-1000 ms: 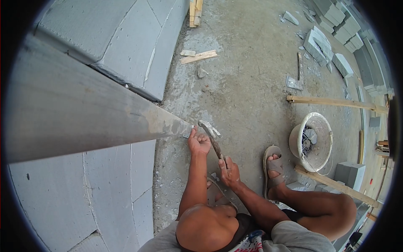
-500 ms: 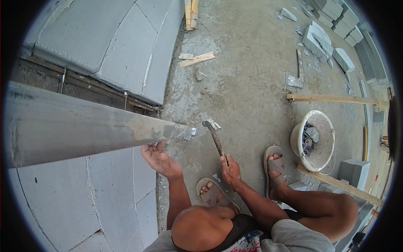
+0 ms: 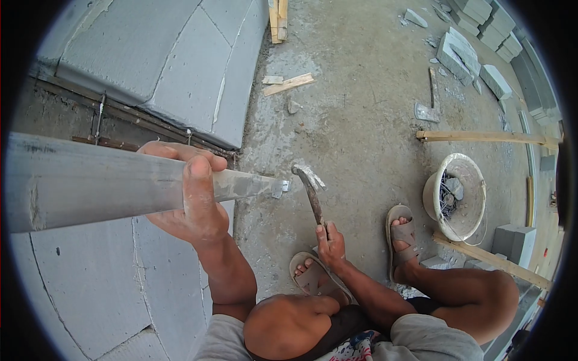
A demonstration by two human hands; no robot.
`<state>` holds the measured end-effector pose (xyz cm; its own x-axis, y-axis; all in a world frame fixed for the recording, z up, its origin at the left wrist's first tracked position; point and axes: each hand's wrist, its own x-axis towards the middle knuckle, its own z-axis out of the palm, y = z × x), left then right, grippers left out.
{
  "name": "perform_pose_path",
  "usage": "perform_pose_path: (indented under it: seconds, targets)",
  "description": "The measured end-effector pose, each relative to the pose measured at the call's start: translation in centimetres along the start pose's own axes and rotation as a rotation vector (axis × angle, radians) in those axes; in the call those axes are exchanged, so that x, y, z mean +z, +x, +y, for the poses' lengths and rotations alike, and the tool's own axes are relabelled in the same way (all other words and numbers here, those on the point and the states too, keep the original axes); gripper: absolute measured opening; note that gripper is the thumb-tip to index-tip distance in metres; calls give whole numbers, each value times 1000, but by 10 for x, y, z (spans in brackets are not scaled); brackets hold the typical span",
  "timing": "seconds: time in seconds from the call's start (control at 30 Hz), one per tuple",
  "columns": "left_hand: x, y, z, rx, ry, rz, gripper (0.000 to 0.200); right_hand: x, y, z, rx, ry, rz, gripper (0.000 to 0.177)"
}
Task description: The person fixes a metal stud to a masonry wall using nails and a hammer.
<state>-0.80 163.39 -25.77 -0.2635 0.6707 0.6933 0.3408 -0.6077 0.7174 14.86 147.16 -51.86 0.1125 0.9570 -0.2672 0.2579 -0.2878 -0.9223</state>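
A long grey metal bar (image 3: 102, 183) runs from the left edge toward the middle of the view. My left hand (image 3: 201, 201) is wrapped around it, thumb across the near face and fingers over the far edge. At the bar's narrow far end sits a small shiny metal bracket (image 3: 281, 188). In my right hand (image 3: 330, 243) is a hammer (image 3: 312, 195), gripped by its handle, with its head near the floor and apart from the bar. Whitish fragments (image 3: 316, 176) lie beside the hammer head.
Grey block walls (image 3: 174, 54) stand at the left. A bucket (image 3: 462, 225) with nails and a stone is at the right, near timber battens (image 3: 487, 139). Wood scraps (image 3: 289, 84), a hatchet-like tool (image 3: 428, 108) and broken blocks (image 3: 456, 57) lie farther off.
My left hand has moved up and left, from open beneath the bar to wrapped around it. My right hand still holds the hammer in nearly the same place.
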Motion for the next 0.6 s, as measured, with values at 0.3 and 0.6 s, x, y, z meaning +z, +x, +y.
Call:
perform_pose_path:
  seconds: [0.3, 0.6]
  targets:
    - [-17, 1, -13, 13, -33, 83, 33, 11, 7, 21, 100, -330, -152, 26]
    - [-34, 3, -30, 170, 92, 31, 31, 7, -10, 26, -70, -226, -43, 28]
